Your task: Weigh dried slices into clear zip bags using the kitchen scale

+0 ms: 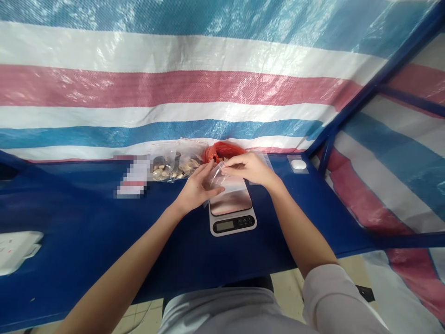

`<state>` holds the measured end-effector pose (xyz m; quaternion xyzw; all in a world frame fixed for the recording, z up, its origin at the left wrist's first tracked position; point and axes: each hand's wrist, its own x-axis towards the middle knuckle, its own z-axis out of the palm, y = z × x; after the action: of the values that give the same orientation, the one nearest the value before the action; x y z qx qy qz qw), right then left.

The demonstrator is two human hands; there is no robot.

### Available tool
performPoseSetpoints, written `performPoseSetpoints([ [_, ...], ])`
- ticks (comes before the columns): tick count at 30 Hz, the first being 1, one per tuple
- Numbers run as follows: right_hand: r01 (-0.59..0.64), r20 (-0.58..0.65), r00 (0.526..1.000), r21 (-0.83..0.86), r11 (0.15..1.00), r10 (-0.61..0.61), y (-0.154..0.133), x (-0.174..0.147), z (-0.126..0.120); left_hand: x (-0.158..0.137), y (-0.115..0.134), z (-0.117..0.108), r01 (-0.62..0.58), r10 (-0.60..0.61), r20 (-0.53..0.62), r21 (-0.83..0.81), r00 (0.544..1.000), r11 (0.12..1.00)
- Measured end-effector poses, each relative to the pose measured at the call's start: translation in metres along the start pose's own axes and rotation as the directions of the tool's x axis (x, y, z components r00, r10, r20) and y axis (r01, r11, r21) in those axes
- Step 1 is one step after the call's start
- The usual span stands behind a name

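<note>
Above a white kitchen scale (213, 228) with a shiny weighing plate, both hands are on a small clear plastic bag (217, 174). My left hand (197, 188) grips the bag's left side, its thumb in front and its fingers towards the back. The thumb and forefinger of my right hand (251, 168) pinch the upper right edge of the bag. Whether anything is inside the bag cannot be made out. Just behind the hands lies a crumpled red plastic bag (227, 149). The scale's display is too dim to read.
Left of the hands are clear bags holding pale, nut-like pieces (163, 171) and a blurred label (134, 178). A white round object (298, 164) lies in a small packet at right. A white power strip (17, 250) is at left. Striped sheeting (174, 88) closes off the blue table's (86, 222) back.
</note>
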<state>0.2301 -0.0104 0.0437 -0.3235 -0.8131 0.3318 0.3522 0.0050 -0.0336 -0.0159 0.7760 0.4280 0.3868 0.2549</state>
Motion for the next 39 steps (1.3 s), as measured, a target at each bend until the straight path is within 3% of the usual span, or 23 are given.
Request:
performPoseSetpoints([
  [4,-0.052,-0.128,0.989,0.168,0.984,0.074,0.014,-0.029,-0.004,-0.021,-0.004,-0.001,-0.014,0.013,0.014,0.078,1.0,0.997],
  [10,-0.187,-0.203,0.946,0.293,0.938,0.252,0.038,-0.071,-0.006,-0.039,-0.004,0.003,-0.023,0.02,0.019,0.163,1.0,0.986],
  [18,-0.282,-0.208,0.922,0.219,0.934,0.327,0.063,-0.099,-0.009,-0.044,-0.005,0.016,-0.102,0.094,0.041,0.263,0.995,0.959],
  [24,-0.318,-0.146,0.927,0.187,0.93,0.346,0.063,-0.102,-0.011,-0.039,-0.006,0.017,-0.131,0.121,0.052,0.297,0.991,0.946],
  [27,-0.325,-0.172,0.921,0.155,0.933,0.349,0.06,-0.106,-0.017,-0.04,-0.007,0.012,-0.137,0.14,0.012,0.308,0.99,0.941],
  [30,-0.324,-0.317,0.893,0.045,0.945,0.321,0.063,-0.111,-0.026,-0.046,-0.012,0.003,-0.098,0.124,-0.057,0.34,0.991,0.935],
  [33,-0.349,-0.384,0.891,-0.237,0.906,0.243,0.068,-0.117,-0.029,-0.056,-0.021,-0.006,-0.069,0.108,-0.069,0.421,0.992,0.904],
  [36,-0.302,-0.282,0.944,-0.534,0.79,0.17,0.076,-0.122,-0.023,-0.066,-0.028,-0.011,-0.043,0.06,-0.014,0.533,0.998,0.845],
  [39,-0.211,-0.164,0.977,-0.678,0.704,0.135,0.084,-0.128,-0.012,-0.072,-0.028,-0.011,0.006,-0.04,0.04,0.63,0.998,0.776],
])
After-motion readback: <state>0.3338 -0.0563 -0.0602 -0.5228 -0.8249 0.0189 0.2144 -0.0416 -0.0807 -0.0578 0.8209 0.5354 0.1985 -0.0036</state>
